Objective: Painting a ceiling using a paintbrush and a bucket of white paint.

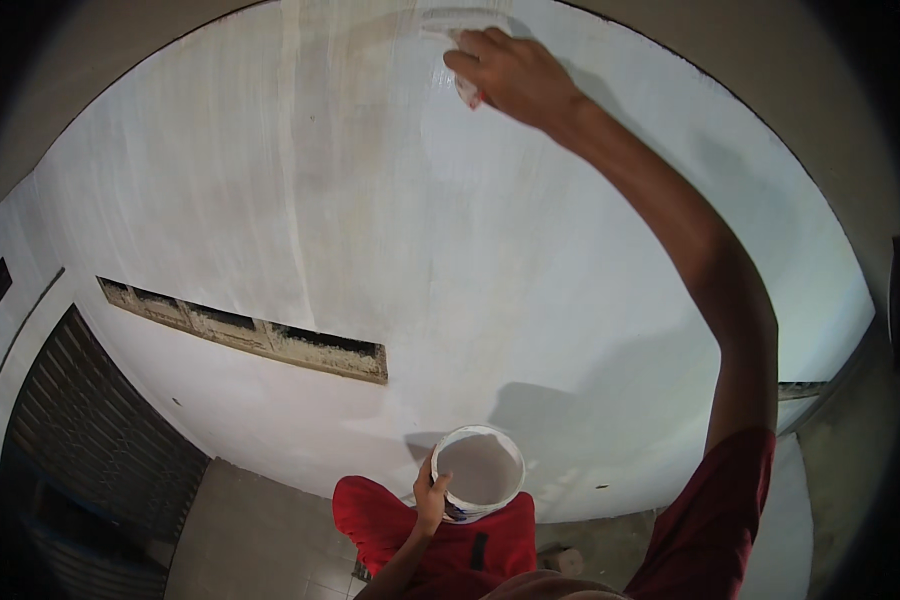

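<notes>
- Nearest, at the lower edge, are the red trousers [375, 505] and, to the right, the dark red sleeve [708, 510]; paint dripping from overhead could mark either one.
- The left hand [430, 496] is clamped on the near left side of the white bucket [500, 509], thumb over the rim. The bucket sits upright just above the trousers; whether a leg bears any of its weight I cannot tell.
- With one hand on one side, I judge the bucket could tip to the right if the grip slipped or the body leaned with the long reach. Its inside looks pale, and the level of the contents is unclear.
- Far up, the right hand [518, 78] is closed around the brush [448, 24], with the reddish handle end below the fingers and the pale head up against the wall [400, 225]. At such full stretch, uneven pressure could leave streaks, and an overloaded head could send runs down the surface or the wrist.
- The wall looks patchy toward the left and more evenly white toward the right; poor light and the arm's shadow could hide missed spots.
- Left, the rough-edged slot [202, 327] could catch drips, and farther left the dark slatted gate [90, 420] could take splashes.
</notes>
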Tool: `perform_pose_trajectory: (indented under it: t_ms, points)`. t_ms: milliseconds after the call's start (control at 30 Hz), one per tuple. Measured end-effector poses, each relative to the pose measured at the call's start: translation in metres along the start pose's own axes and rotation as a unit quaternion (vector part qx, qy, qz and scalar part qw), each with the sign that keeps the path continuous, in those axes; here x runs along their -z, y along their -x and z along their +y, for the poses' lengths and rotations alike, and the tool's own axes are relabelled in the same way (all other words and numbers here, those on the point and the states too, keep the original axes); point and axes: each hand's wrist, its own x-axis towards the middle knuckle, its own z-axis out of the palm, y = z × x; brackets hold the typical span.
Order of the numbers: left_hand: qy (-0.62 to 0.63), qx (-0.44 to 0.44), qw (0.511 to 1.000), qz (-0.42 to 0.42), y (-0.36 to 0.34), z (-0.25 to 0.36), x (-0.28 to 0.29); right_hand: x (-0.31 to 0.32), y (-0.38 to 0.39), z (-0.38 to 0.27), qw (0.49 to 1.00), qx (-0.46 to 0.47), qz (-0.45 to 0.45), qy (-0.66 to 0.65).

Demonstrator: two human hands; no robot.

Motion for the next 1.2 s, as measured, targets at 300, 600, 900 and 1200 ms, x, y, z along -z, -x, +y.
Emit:
perform_pose_trajectory:
  t_ms: [300,600,900,1200]
  points:
    - [-0.015,-0.004,1.0,-0.001,0.003,0.018,-0.01,-0.015,-0.005,0.016,0.996,-0.01,0.054,0.071]
    - [-0.016,0.001,1.0,0.002,0.004,0.01,-0.006,-0.003,0.006,-0.003,0.996,-0.067,-0.065,0.012]
    - [-0.035,0.013,0.999,0.016,0.002,0.018,-0.01,-0.033,0.027,-0.019,0.999,-0.04,-0.017,-0.03]
    - [-0.054,-0.005,0.998,0.009,0.003,0.025,-0.015,-0.02,0.152,-0.212,0.961,0.108,-0.175,-0.183]
